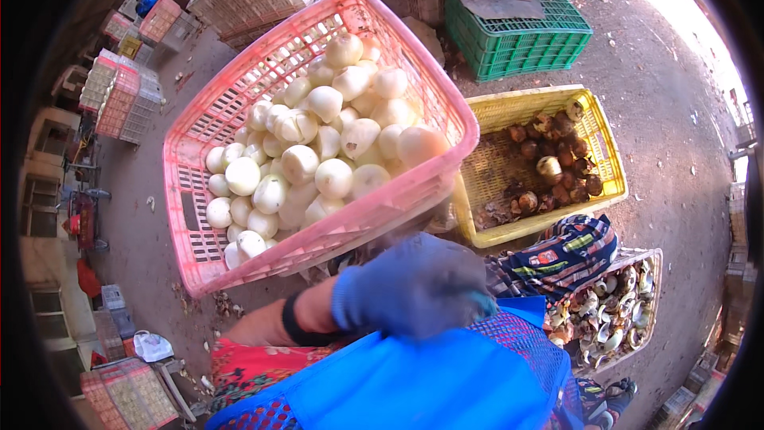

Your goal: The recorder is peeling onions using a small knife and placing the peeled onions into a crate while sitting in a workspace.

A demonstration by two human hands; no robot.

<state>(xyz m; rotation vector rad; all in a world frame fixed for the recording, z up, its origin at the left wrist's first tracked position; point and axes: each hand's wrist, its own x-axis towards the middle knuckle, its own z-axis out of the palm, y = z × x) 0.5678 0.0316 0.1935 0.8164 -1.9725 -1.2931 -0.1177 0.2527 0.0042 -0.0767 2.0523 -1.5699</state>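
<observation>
Spillage is judged likely: pink basket [239,103] of peeled white bulbs [318,151] is tilted. Gloved left hand [414,287] is blurred beneath its rim; grip cannot be told. Right hand is not seen.

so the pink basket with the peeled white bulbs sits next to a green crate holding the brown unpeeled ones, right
Not quite. In the head view the brown unpeeled ones lie in a yellow crate, not a green one. The green crate stands farther back with flat grey pieces on top. The pink basket does hold the peeled white bulbs, beside the yellow crate.
</observation>
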